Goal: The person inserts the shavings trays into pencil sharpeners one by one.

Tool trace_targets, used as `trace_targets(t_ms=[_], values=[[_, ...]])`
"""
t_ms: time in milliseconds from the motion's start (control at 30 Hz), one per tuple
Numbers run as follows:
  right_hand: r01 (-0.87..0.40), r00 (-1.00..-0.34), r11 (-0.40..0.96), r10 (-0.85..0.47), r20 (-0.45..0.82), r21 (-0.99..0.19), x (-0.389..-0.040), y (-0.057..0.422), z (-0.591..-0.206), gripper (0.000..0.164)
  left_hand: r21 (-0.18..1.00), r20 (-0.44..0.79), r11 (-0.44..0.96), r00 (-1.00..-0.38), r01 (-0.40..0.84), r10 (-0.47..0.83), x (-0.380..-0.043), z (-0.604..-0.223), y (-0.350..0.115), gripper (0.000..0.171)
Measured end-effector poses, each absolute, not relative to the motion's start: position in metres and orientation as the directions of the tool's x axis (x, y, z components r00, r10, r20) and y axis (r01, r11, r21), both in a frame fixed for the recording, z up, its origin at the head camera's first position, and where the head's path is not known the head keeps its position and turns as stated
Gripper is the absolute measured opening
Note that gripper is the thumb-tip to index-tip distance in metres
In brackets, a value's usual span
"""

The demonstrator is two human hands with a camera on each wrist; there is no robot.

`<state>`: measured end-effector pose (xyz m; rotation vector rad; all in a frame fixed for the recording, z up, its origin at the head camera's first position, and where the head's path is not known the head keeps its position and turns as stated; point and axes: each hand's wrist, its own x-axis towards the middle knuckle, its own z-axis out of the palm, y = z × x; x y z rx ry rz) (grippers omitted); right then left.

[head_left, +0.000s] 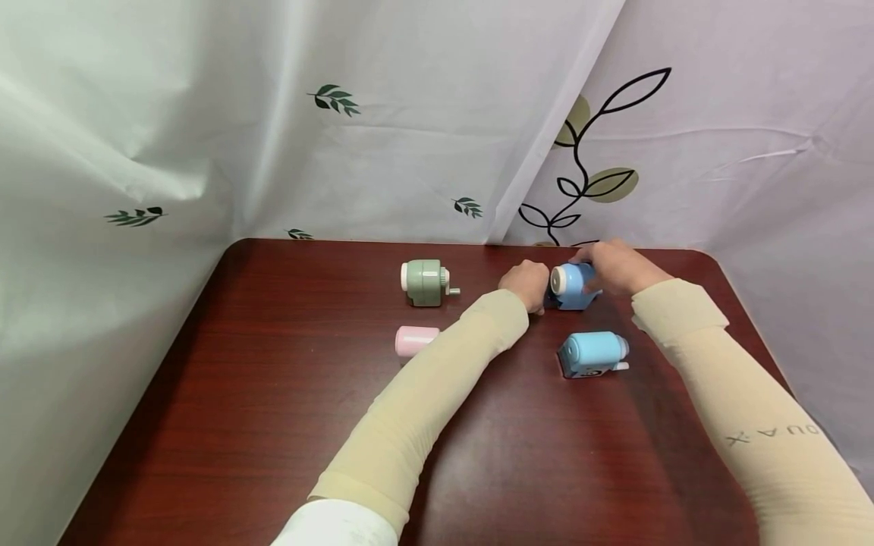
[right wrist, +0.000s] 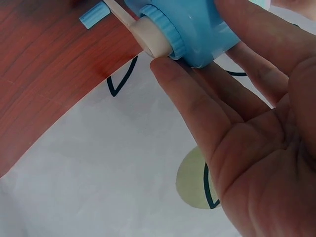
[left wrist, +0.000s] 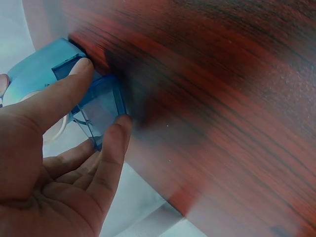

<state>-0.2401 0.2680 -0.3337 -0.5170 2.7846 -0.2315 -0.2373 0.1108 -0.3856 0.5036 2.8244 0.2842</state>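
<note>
A blue crank pencil sharpener (head_left: 574, 297) stands near the back right of the table, its white round front facing left. From the right, my right hand (head_left: 616, 265) holds its body, fingers and thumb on opposite sides in the right wrist view. My left hand (head_left: 526, 285) is at the sharpener's left side. In the left wrist view, thumb and fingers pinch a clear blue shavings drawer (left wrist: 102, 106) that juts out of the sharpener's body. The crank handle (right wrist: 95, 15) shows beyond the right fingertips.
A lighter blue sharpener (head_left: 594, 353) stands closer on the right. Left of my hands are a green sharpener (head_left: 425, 282) and a pink one (head_left: 415, 341), the latter partly hidden by my left sleeve. A white patterned curtain (head_left: 382, 167) hangs behind the dark red table (head_left: 239, 409).
</note>
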Motion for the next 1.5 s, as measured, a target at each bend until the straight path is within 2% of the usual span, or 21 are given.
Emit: trace_targets(t_ms=[567, 1133, 1500], values=[[-0.328, -0.888, 0.922, -0.376, -0.265, -0.207, -0.24, 0.268, -0.334, 0.051, 0.289, -0.184, 0.903, -0.908, 0.317, 0.377, -0.24, -0.392, 0.114, 0.045], [-0.323, -0.89, 0.924, -0.37, -0.264, -0.206, -0.241, 0.269, -0.335, 0.051, 0.337, -0.142, 0.882, -0.909, 0.329, 0.392, -0.241, -0.4, 0.119, 0.041], [-0.328, -0.891, 0.922, -0.374, -0.257, -0.204, -0.24, 0.269, -0.335, 0.052, 0.348, -0.139, 0.88, -0.91, 0.325, 0.391, -0.239, -0.4, 0.121, 0.045]])
